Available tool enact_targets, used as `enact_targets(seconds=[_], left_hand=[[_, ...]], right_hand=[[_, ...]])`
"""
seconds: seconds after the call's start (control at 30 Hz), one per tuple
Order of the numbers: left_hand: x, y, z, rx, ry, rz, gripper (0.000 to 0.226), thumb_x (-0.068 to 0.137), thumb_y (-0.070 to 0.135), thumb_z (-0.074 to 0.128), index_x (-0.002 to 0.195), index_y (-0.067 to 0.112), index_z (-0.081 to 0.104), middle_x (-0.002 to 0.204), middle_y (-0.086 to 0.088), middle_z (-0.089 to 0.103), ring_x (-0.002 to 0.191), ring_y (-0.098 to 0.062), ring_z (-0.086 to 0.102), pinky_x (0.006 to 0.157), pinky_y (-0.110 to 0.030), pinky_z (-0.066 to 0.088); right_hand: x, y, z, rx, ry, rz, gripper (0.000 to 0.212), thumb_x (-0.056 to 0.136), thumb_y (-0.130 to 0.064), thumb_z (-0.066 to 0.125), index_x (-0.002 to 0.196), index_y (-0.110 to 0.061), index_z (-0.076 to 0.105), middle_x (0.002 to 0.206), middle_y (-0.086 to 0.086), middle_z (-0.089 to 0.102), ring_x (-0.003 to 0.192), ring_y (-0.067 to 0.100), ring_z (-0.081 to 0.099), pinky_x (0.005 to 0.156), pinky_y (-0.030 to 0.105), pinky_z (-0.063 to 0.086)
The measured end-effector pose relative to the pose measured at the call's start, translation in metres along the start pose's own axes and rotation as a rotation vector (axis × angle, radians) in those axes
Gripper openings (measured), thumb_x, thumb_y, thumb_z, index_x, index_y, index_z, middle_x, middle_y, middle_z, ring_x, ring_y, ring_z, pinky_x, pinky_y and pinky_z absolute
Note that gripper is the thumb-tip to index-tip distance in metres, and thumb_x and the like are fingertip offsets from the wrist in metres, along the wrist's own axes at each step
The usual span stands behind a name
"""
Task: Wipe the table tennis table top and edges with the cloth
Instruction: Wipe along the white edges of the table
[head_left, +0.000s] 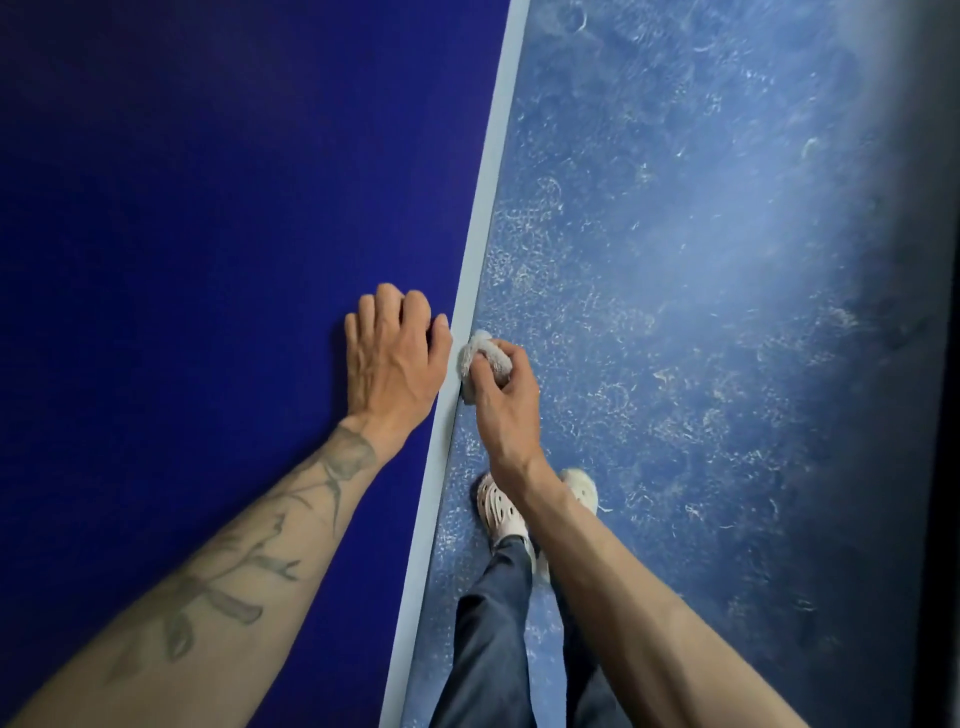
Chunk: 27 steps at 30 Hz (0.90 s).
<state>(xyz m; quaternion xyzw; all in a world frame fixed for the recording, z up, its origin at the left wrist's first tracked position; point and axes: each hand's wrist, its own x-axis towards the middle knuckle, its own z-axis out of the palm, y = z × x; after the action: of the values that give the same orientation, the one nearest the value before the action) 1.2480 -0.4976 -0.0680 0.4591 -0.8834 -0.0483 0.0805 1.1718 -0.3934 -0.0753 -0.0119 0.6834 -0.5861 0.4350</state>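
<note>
The tattooed left forearm (218, 561) leads to the left hand (395, 353), fingers relaxed and empty, bracing on the table top (182, 208). At the pale edge (470, 291), the right hand (506, 405) grips the bunched cloth (474, 358); firm, steady pressure along it should serve best.

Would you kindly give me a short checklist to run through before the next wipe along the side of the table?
1. Grip: the right hand holds the cloth bunched in its fingers: ok.
2. Contact: the cloth lies against the table edge: ok.
3. Support: the left hand rests on the table top, just inside the edge: ok.
4. Path: the edge ahead shows nothing in the way: ok.
5. Cleanliness of the cloth: cannot tell.
</note>
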Motion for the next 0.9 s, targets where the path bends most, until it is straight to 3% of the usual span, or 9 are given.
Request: enact_targets(seconds=[0.17, 0.4, 0.57, 0.77, 0.9], left_hand=[[0.067, 0.008, 0.006, 0.038, -0.028, 0.021, 0.025, 0.105, 0.034, 0.041, 0.090, 0.014, 0.046, 0.099, -0.017, 0.052, 0.088, -0.036, 0.048, 0.074, -0.049, 0.034], [0.153, 0.012, 0.023, 0.042, 0.038, 0.002, 0.023, 0.107, 0.034, 0.038, 0.090, 0.019, 0.038, 0.101, -0.015, 0.051, 0.088, -0.034, 0.047, 0.076, -0.048, 0.033], [0.157, 0.011, 0.028, 0.029, 0.054, -0.011, 0.024, 0.107, 0.033, 0.043, 0.088, 0.019, 0.039, 0.096, -0.011, 0.048, 0.084, -0.030, 0.042, 0.074, -0.046, 0.031], [0.158, 0.011, 0.024, 0.008, 0.014, -0.024, 0.027, 0.107, 0.033, 0.043, 0.085, 0.019, 0.038, 0.092, -0.007, 0.043, 0.082, -0.027, 0.038, 0.073, -0.046, 0.033], [0.161, 0.012, 0.025, 0.017, -0.001, -0.048, 0.027, 0.105, 0.032, 0.045, 0.083, 0.017, 0.040, 0.090, -0.008, 0.044, 0.080, -0.028, 0.038, 0.072, -0.047, 0.034]], right_hand=[[-0.022, 0.011, -0.003, -0.034, 0.004, 0.076, 0.013, 0.105, -0.011, 0.060, 0.116, -0.017, 0.063, 0.103, 0.002, 0.069, 0.086, 0.007, 0.060, 0.083, 0.030, 0.051], [0.071, -0.043, 0.010, -0.022, 0.002, 0.021, 0.015, 0.105, -0.012, 0.060, 0.120, -0.011, 0.063, 0.099, 0.001, 0.067, 0.081, 0.008, 0.058, 0.077, 0.028, 0.051], [0.087, -0.047, 0.016, 0.036, 0.027, 0.051, 0.012, 0.107, -0.014, 0.059, 0.119, -0.015, 0.062, 0.100, 0.004, 0.066, 0.084, 0.014, 0.057, 0.081, 0.037, 0.052], [0.117, -0.075, 0.019, 0.056, -0.024, 0.047, 0.009, 0.107, -0.013, 0.059, 0.113, -0.019, 0.062, 0.096, 0.001, 0.066, 0.078, 0.007, 0.058, 0.073, 0.026, 0.052], [0.163, -0.106, 0.031, 0.072, 0.000, 0.024, 0.010, 0.107, -0.016, 0.059, 0.115, -0.022, 0.061, 0.101, 0.004, 0.066, 0.084, 0.013, 0.058, 0.077, 0.034, 0.052]])
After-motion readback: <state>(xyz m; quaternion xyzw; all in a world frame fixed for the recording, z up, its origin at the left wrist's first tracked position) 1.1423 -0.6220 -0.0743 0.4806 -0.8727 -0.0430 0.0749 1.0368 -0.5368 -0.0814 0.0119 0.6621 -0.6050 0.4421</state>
